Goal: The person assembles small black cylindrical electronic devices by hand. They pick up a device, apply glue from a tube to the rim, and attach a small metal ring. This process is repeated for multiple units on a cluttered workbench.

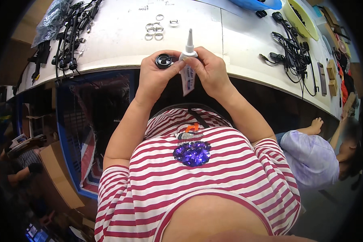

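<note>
Both my hands are raised in front of my chest at the table's near edge. In my left hand (155, 76) is a small black round part (163, 61) with a shiny rim, its open face turned up. My right hand (213, 74) grips a white squeeze tube (188, 82) with a long tapered nozzle (190, 42) pointing up and away from me. The left thumb meets the tube just below its nozzle collar. Beyond my hands, several silver rings (159, 36) lie on the white table (117, 44).
Black cables with plugs (70, 44) and a clear plastic bag (50, 22) lie at the left. More coiled black cables (290, 56) are on the right, near a yellow basin (301, 18) and a blue container (258, 4). Another person (310, 157) sits close at my right.
</note>
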`<action>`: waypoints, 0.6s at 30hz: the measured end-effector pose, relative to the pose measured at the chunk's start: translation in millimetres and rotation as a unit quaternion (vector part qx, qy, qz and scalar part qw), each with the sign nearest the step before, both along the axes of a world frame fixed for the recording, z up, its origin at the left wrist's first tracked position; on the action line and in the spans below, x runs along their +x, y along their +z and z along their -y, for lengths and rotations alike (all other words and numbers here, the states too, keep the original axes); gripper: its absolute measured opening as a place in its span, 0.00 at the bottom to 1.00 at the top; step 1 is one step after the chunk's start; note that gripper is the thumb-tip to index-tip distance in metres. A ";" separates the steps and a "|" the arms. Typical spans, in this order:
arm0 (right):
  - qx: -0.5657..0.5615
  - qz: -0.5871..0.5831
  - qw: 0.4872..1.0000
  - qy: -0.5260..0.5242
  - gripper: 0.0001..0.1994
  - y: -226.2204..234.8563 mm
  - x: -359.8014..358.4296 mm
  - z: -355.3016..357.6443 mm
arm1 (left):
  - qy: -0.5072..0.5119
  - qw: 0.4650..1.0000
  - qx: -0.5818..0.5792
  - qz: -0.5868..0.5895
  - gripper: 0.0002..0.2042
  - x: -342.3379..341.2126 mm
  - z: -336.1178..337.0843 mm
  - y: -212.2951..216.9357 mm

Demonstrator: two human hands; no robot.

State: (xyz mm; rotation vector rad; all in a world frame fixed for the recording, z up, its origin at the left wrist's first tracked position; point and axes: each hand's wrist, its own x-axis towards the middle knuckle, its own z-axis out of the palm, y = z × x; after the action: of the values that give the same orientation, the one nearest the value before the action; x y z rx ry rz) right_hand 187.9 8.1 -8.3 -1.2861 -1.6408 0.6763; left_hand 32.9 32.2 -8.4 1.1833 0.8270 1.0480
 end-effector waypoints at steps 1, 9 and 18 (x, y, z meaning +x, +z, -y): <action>-0.011 0.005 1.000 0.002 0.15 -1.0 2.2 -0.5 | -0.009 1.000 -0.003 -0.001 0.12 0.4 0.3 -0.3; 0.033 0.077 0.996 0.008 0.15 1.0 5.0 0.5 | -0.026 0.997 -0.066 0.006 0.13 -1.4 2.0 3.9; 0.076 0.043 0.996 0.011 0.16 -14.1 0.3 4.0 | -0.074 0.990 -0.118 0.023 0.10 -8.5 3.8 -1.6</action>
State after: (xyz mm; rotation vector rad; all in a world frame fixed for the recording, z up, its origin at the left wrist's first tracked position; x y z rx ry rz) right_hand 188.2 4.1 -22.4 -1.2031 -1.7433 0.5038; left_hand 24.4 28.4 -10.0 1.0002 0.7911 0.8297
